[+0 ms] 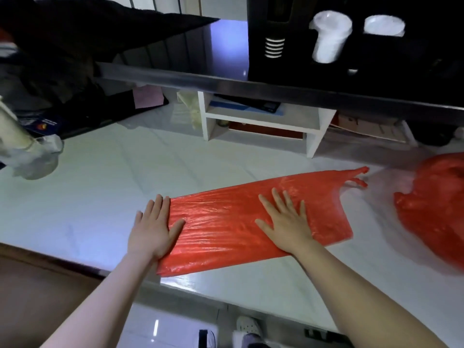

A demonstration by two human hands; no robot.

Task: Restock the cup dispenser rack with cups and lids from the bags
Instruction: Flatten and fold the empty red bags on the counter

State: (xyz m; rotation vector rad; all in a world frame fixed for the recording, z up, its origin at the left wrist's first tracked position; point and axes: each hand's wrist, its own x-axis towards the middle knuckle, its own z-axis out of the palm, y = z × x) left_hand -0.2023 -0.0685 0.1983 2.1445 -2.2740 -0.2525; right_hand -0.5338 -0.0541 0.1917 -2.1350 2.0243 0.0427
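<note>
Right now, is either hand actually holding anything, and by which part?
Nothing is gripped. Both hands lie flat on the flattened red bag: the left hand at its closed end, the right hand on its middle.

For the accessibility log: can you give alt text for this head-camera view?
Both hands, left hand and right hand, press flat on an empty red plastic bag spread on a white counter. A second, crumpled red bag lies at right; a black cup dispenser rack holding clear cups stands behind.
</note>
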